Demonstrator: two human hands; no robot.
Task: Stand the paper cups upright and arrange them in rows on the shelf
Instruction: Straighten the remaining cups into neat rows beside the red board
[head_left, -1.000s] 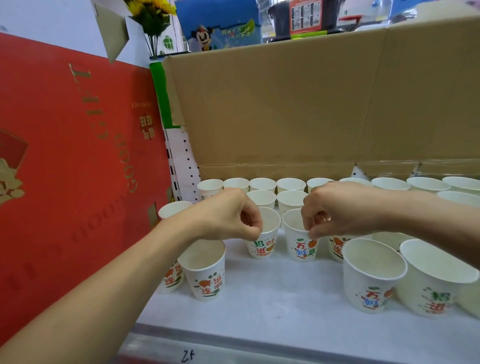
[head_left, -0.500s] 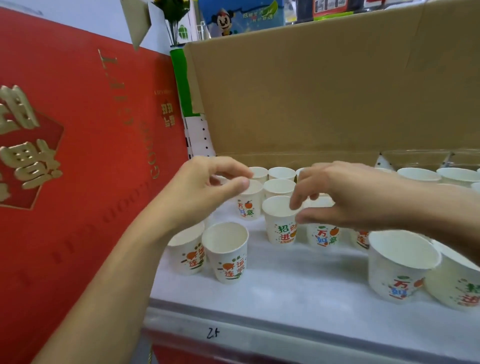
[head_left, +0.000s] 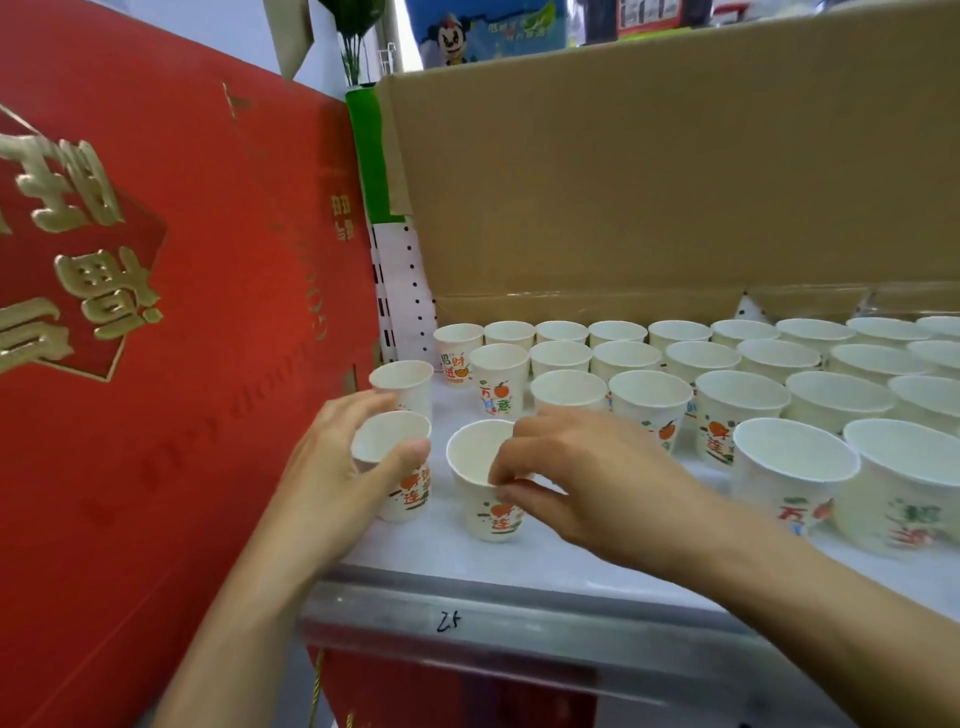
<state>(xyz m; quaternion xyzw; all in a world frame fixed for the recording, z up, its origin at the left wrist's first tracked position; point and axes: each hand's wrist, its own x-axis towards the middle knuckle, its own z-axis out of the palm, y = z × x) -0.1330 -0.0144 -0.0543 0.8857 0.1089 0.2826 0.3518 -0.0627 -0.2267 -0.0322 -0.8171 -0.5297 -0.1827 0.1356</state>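
Observation:
Several white paper cups with orange and green print stand upright in rows on the white shelf (head_left: 524, 564). My left hand (head_left: 332, 467) grips the front-left cup (head_left: 395, 447), thumb on its near side and fingers round the far side. Just right of it, my right hand (head_left: 582, 478) pinches the rim of a second front cup (head_left: 480, 467) between thumb and fingers. Another single cup (head_left: 402, 382) stands right behind the left one. The back rows (head_left: 649, 358) run off to the right, and two larger-looking cups (head_left: 795, 467) stand at the front right.
A tall red gift box (head_left: 156, 364) with gold characters walls off the left side. A brown cardboard sheet (head_left: 649, 171) stands behind the cups. The shelf's metal front edge (head_left: 519, 629) runs below my hands, with a handwritten number on it.
Both hands have come down from the middle rows to the front left of the shelf and taken hold of two front cups. The camera has moved closer.

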